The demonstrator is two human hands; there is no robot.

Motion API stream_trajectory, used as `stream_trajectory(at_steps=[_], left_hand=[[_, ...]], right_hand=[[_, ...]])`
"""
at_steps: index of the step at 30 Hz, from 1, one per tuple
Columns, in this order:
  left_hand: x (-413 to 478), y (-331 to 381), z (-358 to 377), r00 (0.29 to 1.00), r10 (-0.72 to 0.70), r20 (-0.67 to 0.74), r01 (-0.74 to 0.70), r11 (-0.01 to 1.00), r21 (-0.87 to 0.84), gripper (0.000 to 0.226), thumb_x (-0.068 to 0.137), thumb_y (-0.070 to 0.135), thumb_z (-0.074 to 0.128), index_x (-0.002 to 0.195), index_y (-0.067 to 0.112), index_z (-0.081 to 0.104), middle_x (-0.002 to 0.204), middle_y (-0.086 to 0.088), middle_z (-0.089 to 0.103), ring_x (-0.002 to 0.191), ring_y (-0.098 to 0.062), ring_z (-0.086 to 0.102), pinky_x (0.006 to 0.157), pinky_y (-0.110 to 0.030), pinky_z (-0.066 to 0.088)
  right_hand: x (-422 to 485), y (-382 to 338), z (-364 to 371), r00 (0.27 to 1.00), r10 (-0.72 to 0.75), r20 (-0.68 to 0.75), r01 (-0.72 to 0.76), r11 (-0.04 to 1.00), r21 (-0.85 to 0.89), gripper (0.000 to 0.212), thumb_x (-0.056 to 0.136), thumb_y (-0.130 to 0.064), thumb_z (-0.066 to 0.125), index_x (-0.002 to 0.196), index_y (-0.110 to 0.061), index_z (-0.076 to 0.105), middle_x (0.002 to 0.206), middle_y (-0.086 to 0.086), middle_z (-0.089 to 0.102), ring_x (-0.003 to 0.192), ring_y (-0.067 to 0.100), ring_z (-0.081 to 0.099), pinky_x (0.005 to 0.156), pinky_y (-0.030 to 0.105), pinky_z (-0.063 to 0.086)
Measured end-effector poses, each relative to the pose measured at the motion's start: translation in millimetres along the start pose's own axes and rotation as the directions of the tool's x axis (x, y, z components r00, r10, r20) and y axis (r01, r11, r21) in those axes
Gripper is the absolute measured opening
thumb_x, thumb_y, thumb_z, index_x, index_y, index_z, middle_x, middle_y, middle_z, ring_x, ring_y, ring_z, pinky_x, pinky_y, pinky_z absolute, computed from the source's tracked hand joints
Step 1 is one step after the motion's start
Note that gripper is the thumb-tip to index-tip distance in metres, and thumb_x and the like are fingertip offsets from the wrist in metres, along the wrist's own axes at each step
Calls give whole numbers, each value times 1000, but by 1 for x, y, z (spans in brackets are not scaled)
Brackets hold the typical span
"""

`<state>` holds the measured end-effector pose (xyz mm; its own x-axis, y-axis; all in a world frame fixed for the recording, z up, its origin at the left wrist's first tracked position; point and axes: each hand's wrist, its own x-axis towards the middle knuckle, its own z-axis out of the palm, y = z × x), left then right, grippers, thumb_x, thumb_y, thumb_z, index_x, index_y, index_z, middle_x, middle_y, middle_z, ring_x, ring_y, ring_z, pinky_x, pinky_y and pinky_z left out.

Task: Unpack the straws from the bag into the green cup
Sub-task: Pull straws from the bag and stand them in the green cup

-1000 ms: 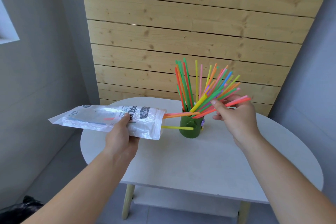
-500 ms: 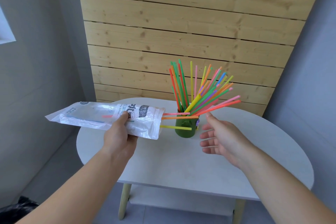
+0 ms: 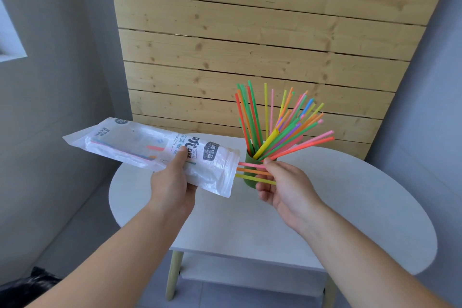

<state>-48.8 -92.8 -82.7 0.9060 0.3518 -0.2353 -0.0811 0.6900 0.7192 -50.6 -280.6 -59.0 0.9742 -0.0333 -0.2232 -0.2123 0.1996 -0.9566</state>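
Left hand is up at centre-left of the frame, clamped round the clear printed bag, thumb on top, fingers underneath. The bag lies nearly level in the air, sealed end towards the upper left, open mouth pointing right at the green cup.

3 straws poke out of that mouth, stacked one under another: a pink straw on top, an orange straw below it, a yellow straw lowest. More coloured ones show faintly through the plastic.

Right hand is at centre, palm turned up. Thumb and forefinger meet on the tip of the pink straw in a pinch, and the other fingers curl loosely, with the orange and yellow ends lying across them.

The cup stands on the white round table, just behind those 3 ends. It is packed with straws that fan up and out to the right in many colours, in front of the pale wooden slat wall.
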Motion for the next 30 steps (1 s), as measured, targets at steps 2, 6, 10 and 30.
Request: stream_trajectory(at_steps=[2, 6, 10, 30], left_hand=[[0, 0, 1, 1000, 14, 8, -14, 1000, 2, 20, 99, 16, 66, 118, 10, 68, 102, 0, 80, 90, -13, 78, 76, -29, 62], [-1, 1, 2, 1000, -6, 30, 6, 1000, -8, 22, 100, 18, 65, 118, 8, 70, 109, -3, 80, 95, -15, 78, 85, -31, 61], [0, 2, 0, 999, -35, 19, 35, 999, -35, 23, 100, 19, 64, 120, 7, 70, 114, -4, 79, 101, -17, 77, 90, -33, 60], [5, 0, -1, 992, -122, 37, 126, 987, -96, 23, 101, 24, 64, 121, 13, 69, 111, -2, 80, 96, -15, 77, 83, -33, 61]], right_hand=[[-1, 1, 1, 998, 52, 40, -56, 993, 101, 13, 99, -11, 57, 92, -3, 65, 78, 11, 61, 58, 17, 58, 46, 23, 51], [1, 1, -1, 995, 75, 60, -86, 974, 211, 6, 93, 0, 63, 90, 1, 67, 92, 18, 66, 70, 21, 62, 53, 22, 56], [1, -6, -6, 995, 72, 76, -96, 917, 387, 4, 91, 1, 63, 90, -2, 66, 79, 13, 69, 61, 15, 64, 52, 21, 56], [2, -24, -12, 944, -240, -226, 312, 873, 376, 9, 93, -9, 65, 86, -7, 69, 84, 7, 74, 77, 19, 72, 77, 31, 61]])
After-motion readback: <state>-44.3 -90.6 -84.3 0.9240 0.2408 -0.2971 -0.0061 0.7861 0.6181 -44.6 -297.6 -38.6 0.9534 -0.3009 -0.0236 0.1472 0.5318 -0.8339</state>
